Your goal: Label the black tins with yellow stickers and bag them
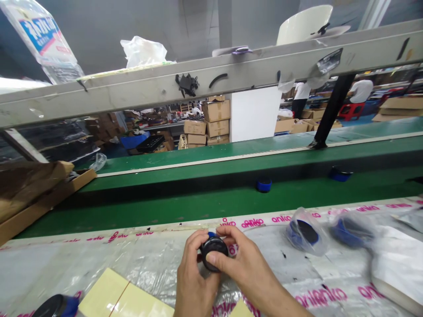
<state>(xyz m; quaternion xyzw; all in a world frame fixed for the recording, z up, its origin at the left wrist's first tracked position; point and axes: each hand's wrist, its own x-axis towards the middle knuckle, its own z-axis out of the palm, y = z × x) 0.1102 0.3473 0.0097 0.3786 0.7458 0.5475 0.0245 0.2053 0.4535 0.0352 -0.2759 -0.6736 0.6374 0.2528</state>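
Left hand [196,269] and right hand [245,255] are both gripping the round black-and-blue piece [215,245], neither one being nearer; I am holding it beyond and to the right of the larger yellow stack [105,293], its dark face pointing up toward me, no long axis showing

Round piece [216,248]: short and disc-like, black with some blue
Black face [214,245]: circular, dark, with a soft sheen — partly covered by the right thumb
Blue part [212,235]: a small patch showing at the far edge, the rest hidden
Pose: tilted, black face toward the wearer
Place: between the left hand [194,266] and right hand [244,255], fingers around its rim
Underside: out of sight
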